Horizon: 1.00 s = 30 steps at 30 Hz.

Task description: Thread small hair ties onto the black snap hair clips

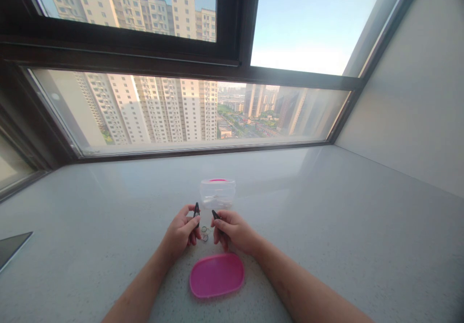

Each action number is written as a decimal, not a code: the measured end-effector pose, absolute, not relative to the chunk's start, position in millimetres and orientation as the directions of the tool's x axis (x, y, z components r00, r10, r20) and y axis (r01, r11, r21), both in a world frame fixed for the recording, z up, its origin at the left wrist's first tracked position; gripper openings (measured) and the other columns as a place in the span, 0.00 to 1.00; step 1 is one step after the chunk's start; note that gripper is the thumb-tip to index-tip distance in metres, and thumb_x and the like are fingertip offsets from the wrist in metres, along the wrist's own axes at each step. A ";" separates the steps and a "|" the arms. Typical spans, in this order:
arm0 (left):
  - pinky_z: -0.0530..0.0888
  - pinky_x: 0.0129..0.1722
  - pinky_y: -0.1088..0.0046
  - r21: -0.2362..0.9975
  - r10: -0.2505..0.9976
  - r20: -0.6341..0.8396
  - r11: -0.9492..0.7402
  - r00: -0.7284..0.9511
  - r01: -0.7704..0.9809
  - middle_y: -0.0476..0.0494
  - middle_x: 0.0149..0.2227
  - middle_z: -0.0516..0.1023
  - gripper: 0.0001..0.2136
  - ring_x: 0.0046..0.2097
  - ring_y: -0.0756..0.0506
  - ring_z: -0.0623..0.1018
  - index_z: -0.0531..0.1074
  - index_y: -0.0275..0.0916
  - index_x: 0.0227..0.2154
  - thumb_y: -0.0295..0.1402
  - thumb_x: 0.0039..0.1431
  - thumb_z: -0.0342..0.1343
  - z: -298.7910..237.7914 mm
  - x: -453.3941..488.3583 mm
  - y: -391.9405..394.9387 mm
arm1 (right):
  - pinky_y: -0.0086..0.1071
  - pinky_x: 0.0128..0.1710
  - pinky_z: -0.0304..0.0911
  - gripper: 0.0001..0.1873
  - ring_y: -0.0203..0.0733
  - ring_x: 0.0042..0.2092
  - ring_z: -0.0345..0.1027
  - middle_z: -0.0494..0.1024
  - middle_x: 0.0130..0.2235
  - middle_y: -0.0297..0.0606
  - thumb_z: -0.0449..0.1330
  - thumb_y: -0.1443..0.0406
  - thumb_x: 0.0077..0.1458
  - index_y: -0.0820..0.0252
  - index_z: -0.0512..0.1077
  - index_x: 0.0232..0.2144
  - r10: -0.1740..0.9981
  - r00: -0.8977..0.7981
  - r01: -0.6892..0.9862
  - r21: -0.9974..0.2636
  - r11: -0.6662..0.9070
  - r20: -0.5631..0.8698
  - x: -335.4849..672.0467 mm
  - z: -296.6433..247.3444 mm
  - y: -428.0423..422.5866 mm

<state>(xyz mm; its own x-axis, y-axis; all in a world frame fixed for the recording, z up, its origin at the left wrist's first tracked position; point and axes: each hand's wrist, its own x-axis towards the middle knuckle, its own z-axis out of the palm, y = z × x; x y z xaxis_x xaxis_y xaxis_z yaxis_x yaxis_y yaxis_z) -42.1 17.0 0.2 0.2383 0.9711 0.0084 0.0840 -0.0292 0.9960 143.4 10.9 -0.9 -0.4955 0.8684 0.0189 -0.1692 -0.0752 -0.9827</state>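
My left hand (182, 233) is closed around a small black tool (196, 211) whose handle end sticks up above the fingers. My right hand (232, 229) is closed on a second small black tool (216, 215), tilted toward the left one. Between the two hands, low on the counter, lie a few small metal rings (205, 233). Just beyond the hands stands a clear plastic container (217, 193) with a pink base. A pink oval lid (216, 274) lies flat on the counter right in front of my wrists.
The pale speckled counter (326, 226) runs up to a dark-framed window (203, 71) overlooking tall buildings. A plain wall (416, 110) closes the right side. A dark flat object (12, 246) pokes in at the left edge.
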 end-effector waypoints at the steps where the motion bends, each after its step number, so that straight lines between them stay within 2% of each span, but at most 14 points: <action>1: 0.57 0.12 0.84 0.996 0.970 0.010 -0.031 0.241 0.085 0.53 0.15 0.74 0.13 0.13 0.53 0.65 0.61 0.37 0.40 0.40 0.57 0.52 -0.2 -42.3 17.1 | 0.23 0.11 0.55 0.20 0.30 0.13 0.57 0.72 0.18 0.30 0.59 0.50 0.50 0.61 0.65 0.31 0.868 -0.495 -0.169 -0.983 -0.075 0.019 143.3 -0.9 10.8; 30: 0.57 0.12 0.83 0.997 0.970 0.010 -0.029 0.243 0.075 0.53 0.15 0.74 0.13 0.12 0.53 0.65 0.62 0.38 0.39 0.41 0.56 0.52 -1.7 -42.1 18.5 | 0.23 0.12 0.55 0.20 0.30 0.13 0.57 0.72 0.19 0.30 0.59 0.50 0.49 0.61 0.66 0.31 0.865 -0.501 -0.140 -0.987 -0.083 -0.001 143.1 0.9 9.9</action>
